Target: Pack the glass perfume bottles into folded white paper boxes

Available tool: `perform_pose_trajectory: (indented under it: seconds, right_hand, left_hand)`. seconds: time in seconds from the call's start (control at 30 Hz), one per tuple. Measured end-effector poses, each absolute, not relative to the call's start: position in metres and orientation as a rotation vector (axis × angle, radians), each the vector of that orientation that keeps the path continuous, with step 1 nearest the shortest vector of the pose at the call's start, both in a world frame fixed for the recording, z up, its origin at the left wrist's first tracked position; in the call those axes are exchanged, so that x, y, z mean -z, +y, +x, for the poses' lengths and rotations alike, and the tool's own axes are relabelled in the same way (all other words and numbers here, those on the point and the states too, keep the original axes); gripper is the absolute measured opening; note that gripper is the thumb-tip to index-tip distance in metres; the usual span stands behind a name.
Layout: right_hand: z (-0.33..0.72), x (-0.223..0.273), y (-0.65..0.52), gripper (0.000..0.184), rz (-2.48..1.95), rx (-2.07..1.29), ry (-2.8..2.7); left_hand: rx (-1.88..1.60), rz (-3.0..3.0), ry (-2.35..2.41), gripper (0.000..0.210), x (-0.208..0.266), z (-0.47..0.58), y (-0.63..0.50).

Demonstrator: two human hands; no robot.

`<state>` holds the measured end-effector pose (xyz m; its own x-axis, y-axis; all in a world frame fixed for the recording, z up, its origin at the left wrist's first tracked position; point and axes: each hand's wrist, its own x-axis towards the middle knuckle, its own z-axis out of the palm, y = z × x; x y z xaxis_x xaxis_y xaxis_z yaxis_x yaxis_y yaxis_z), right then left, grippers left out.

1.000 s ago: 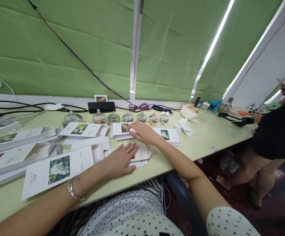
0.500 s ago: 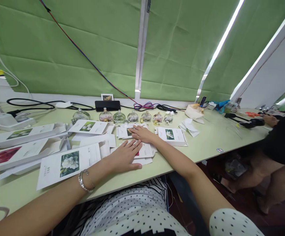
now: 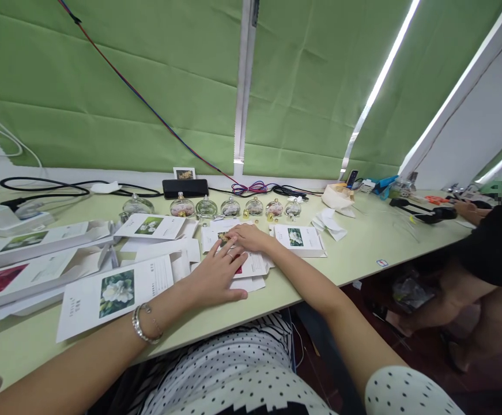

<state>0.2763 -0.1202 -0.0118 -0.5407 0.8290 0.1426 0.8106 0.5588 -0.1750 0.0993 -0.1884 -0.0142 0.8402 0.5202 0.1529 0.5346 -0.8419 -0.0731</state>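
My left hand (image 3: 216,274) lies palm down with its fingers spread over flattened white cartons near the table's front edge. Beneath it, a white carton with a red picture (image 3: 254,265) is partly covered. Farther back, my right hand (image 3: 247,237) rests flat on a white carton with a small flower picture (image 3: 212,235); its fingertips are close to those of my left hand. Neither hand grips anything. Just right of my right hand lies a boxed white carton with a white flower picture (image 3: 311,242). Several round glass perfume bottles (image 3: 254,206) stand in a row behind.
More white cartons (image 3: 78,294) overlap on the left. A black phone (image 3: 185,188) and dark cables (image 3: 291,190) lie along the wall. Crumpled white paper (image 3: 329,223) and a pale bag (image 3: 338,199) are to the right. Another person (image 3: 488,248) sits at the far right.
My left hand has shifted slightly forward, its fingers now more spread and nearer my right hand's fingertips. My right hand stays on the carton. The whole view has swung slightly.
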Motion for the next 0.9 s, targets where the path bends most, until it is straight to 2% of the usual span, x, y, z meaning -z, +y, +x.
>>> perform_pose_trajectory:
  seconds: [0.1, 0.3, 0.4, 0.5, 0.77, 0.9]
  right_hand:
    - [0.279, 0.01, -0.118, 0.035, -1.411, -0.219, -2.57]
    - [0.284, 0.001, -0.121, 0.046, -1.422, -0.368, -2.602]
    - [0.284, -0.005, -0.126, 0.046, -1.451, -0.418, -2.624]
    - [0.283, -0.01, -0.129, 0.045, -1.471, -0.43, -2.626]
    - [0.288, -0.015, -0.128, 0.047, -1.349, -0.578, -2.618]
    - [0.279, -0.021, -0.1, 0.032, -1.369, -0.288, -2.592]
  left_hand:
    - [0.249, -2.884, -1.004, 0.079, 0.011, 0.1, -0.184]
    - [0.0, -2.999, -1.359, 0.108, 0.009, 0.097, -0.178]
    - [-0.127, -3.076, -1.376, 0.099, 0.007, 0.096, -0.179]
    - [-0.104, -3.074, -1.454, 0.089, 0.008, 0.096, -0.18]
    - [-0.026, -2.893, -1.489, 0.095, 0.014, 0.098, -0.18]
    - [0.028, -2.863, -1.441, 0.093, 0.013, 0.099, -0.184]
